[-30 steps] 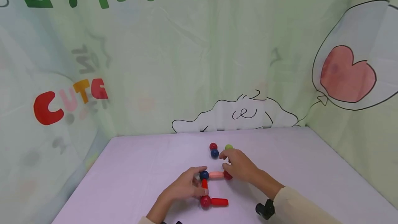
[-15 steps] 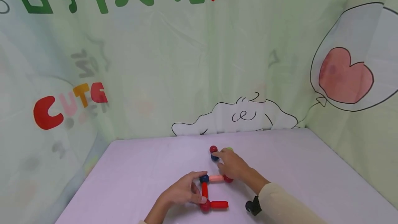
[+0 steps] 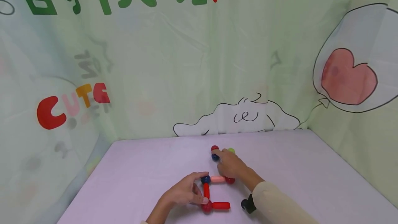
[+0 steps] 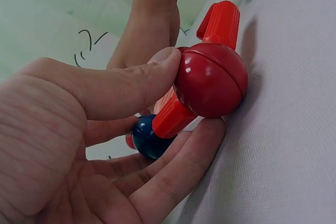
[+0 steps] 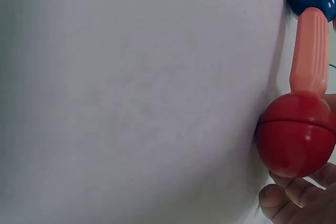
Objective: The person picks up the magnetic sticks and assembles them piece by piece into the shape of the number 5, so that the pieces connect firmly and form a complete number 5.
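A ball-and-stick toy frame lies on the table. Its parts are a near red ball point(image 3: 207, 206), two red sticks point(image 3: 221, 205), a blue ball point(image 3: 205, 179), a pink stick point(image 3: 217, 179) and a far red ball point(image 3: 230, 180). My left hand point(image 3: 185, 191) pinches the near red ball point(image 4: 211, 80) between thumb and finger, with other fingers by the blue ball point(image 4: 150, 136). Farther back, my right hand point(image 3: 231, 164) reaches over the loose balls. Its index finger lies over a loose blue ball point(image 3: 215, 157), beside a loose red ball point(image 3: 215, 148); the hand partly hides them.
A yellow-green ball point(image 3: 231, 150) sits behind my right hand, partly covered. The lilac table point(image 3: 149, 168) ends at a printed curtain point(image 3: 186, 61) behind and at both sides. A black wrist device point(image 3: 248, 204) sits at the right sleeve.
My right hand has moved left, away from the yellow-green ball and onto the loose blue ball. My left thumb has slid down onto the near red ball.
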`<state>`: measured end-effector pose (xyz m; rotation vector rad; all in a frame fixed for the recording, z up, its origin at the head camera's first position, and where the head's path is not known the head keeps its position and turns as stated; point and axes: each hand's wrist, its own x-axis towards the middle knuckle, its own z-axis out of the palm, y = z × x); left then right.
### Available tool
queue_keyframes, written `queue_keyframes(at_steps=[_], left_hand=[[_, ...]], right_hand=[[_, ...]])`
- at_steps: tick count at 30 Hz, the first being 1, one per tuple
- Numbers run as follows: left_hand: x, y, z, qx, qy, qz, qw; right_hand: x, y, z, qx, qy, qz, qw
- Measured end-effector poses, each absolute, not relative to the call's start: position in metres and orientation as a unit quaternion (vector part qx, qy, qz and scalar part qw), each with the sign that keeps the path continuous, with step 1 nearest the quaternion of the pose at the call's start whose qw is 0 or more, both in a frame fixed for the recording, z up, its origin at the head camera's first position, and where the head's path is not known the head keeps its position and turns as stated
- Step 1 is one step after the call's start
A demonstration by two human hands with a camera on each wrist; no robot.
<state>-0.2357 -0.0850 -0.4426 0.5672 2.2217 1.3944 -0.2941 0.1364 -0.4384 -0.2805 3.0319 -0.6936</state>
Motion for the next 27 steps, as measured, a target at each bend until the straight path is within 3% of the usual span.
queue_keyframes(at_steps=[20, 27], left_hand=[[-0.2354, -0.0855, -0.4419, 0.206, 0.810, 0.500, 0.226], [-0.2358, -0.0851, -0.4412, 0.207, 0.809, 0.502, 0.226]], right_hand=[[-0.3019, 0.1293, -0.4321, -0.053, 0.973, -0.209, 0.077], [-0.3005, 0.1334, -0.4338, -0.058, 0.980, -0.175, 0.072]])
